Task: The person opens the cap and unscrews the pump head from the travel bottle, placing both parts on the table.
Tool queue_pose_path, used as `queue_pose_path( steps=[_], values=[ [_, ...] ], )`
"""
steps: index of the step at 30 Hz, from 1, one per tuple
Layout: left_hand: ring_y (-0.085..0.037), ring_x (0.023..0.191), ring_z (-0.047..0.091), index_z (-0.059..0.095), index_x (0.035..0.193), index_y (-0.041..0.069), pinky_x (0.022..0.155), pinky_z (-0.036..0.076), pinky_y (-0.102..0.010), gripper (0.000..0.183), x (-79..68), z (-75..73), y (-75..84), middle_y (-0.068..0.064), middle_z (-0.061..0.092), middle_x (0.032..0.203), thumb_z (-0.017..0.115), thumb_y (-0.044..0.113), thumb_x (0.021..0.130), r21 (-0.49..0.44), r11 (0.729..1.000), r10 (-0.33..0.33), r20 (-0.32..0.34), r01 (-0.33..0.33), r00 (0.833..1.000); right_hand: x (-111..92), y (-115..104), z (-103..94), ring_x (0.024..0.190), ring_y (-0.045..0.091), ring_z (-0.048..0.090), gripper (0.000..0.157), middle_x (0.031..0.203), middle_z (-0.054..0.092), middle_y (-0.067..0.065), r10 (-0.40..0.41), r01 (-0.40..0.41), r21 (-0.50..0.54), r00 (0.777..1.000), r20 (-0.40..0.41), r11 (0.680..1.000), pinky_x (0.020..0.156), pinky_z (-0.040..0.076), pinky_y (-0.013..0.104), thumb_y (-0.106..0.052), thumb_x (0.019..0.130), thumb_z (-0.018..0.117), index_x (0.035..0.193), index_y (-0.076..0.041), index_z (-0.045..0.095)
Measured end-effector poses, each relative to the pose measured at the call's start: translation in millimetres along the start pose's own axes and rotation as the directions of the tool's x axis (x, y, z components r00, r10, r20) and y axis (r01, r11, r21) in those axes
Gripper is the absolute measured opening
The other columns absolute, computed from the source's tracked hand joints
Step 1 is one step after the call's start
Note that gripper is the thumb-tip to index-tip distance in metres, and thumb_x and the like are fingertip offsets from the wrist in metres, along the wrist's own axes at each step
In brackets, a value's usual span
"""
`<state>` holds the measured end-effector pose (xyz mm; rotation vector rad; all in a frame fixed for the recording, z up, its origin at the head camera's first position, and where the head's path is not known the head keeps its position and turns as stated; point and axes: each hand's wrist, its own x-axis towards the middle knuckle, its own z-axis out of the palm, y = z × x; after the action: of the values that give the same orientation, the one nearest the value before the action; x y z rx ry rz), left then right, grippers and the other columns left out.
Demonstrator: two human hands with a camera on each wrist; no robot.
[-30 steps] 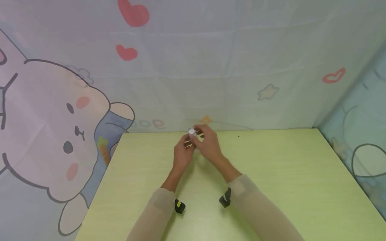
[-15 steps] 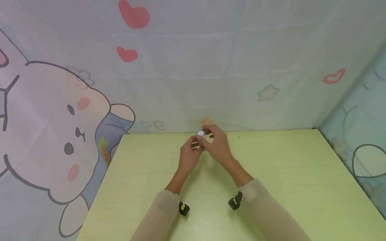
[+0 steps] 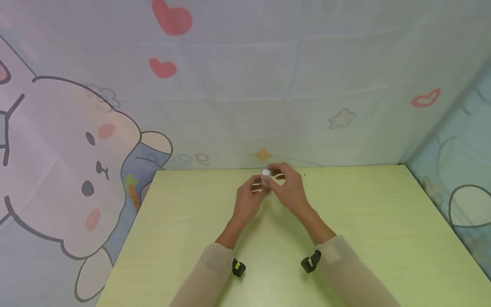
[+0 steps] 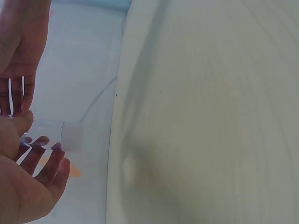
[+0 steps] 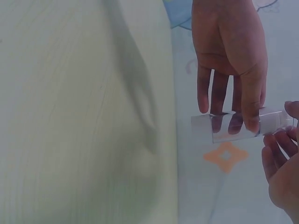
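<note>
Between both hands, near the far edge of the table, is a clear cylindrical container (image 3: 266, 172) with a white disc at its upper end. Its pale, frosted-looking lower end (image 4: 72, 137) shows in the left wrist view, apart from the tabletop. My left hand (image 3: 247, 200) grips the transparent body, thumb on one side and fingers on the other, as the right wrist view shows (image 5: 233, 51). Higher up, my right hand (image 3: 289, 189) pinches the upper end between thumb and fingers. Fingers partly cover that end, so its exact shape cannot be told.
A pale yellow-green table (image 3: 376, 230) spreads around the hands. Behind it hangs a printed cloth (image 3: 245, 85) with hearts and a cartoon rabbit; another cloth wall (image 3: 456, 170) stands at the right. Black wrist devices (image 3: 238, 267) sit by both sleeves.
Both hands have moved together to the right and slightly nearer, carrying the container with them. The grip of each hand looks much the same.
</note>
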<state>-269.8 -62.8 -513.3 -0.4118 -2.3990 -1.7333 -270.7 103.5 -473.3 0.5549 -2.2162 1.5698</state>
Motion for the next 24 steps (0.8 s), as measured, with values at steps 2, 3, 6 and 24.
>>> queue_pose_path(
  steps=[2, 3, 6, 24],
  values=[
    [-0.025, 0.119, 0.071, 0.068, 0.135, 0.016, 0.097, 0.06, -0.033, 0.037, -0.4, 1.2, 0.7, -0.002, 0.07, 0.136, 0.076, 0.03, 0.101, -0.016, 1.0, 0.003, 0.013, -0.003, 1.0, -1.0, 0.6, -2.7, 0.108, 0.029, 0.067, 0.037, 0.12, 0.071, 0.011, -0.003, 0.003, 0.014, 1.0, -0.002, 1.0, 0.093, 0.058, 0.057, -0.017, 0.098, 0.08, 0.127, 0.003, 0.068],
    [-0.025, 0.119, 0.071, 0.068, 0.135, 0.016, 0.097, 0.06, -0.032, 0.038, -0.6, 1.8, 0.9, -0.002, 0.07, 0.135, 0.076, 0.031, 0.101, -0.022, 1.0, 0.006, 0.019, -0.005, 1.0, -1.5, 0.9, -3.8, 0.108, 0.029, 0.067, 0.037, 0.121, 0.071, 0.011, -0.002, 0.002, 0.018, 1.0, -0.003, 1.0, 0.093, 0.058, 0.057, -0.017, 0.098, 0.08, 0.127, 0.002, 0.068],
    [-0.027, 0.119, 0.071, 0.068, 0.135, 0.016, 0.095, 0.061, -0.032, 0.038, -0.9, 4.7, 1.2, -0.002, 0.07, 0.135, 0.076, 0.032, 0.101, -0.048, 0.999, 0.012, 0.027, -0.011, 1.0, -3.3, 0.5, -7.3, 0.109, 0.028, 0.067, 0.034, 0.121, 0.071, 0.011, 0.003, -0.002, 0.027, 1.0, -0.005, 1.0, 0.094, 0.058, 0.058, -0.018, 0.099, 0.078, 0.127, 0.0, 0.069],
    [-0.026, 0.117, 0.071, 0.072, 0.127, 0.016, 0.093, 0.062, -0.032, 0.034, -4.4, 30.1, -5.3, -0.002, 0.073, 0.129, 0.083, 0.027, 0.096, -0.088, 0.996, -0.02, 0.061, 0.025, 0.998, -22.4, 11.1, -29.9, 0.109, 0.026, 0.068, 0.035, 0.12, 0.072, 0.01, 0.125, -0.124, 0.085, 0.992, -0.007, 0.989, 0.098, 0.057, 0.053, -0.019, 0.098, 0.08, 0.128, -0.005, 0.07]
  ],
)
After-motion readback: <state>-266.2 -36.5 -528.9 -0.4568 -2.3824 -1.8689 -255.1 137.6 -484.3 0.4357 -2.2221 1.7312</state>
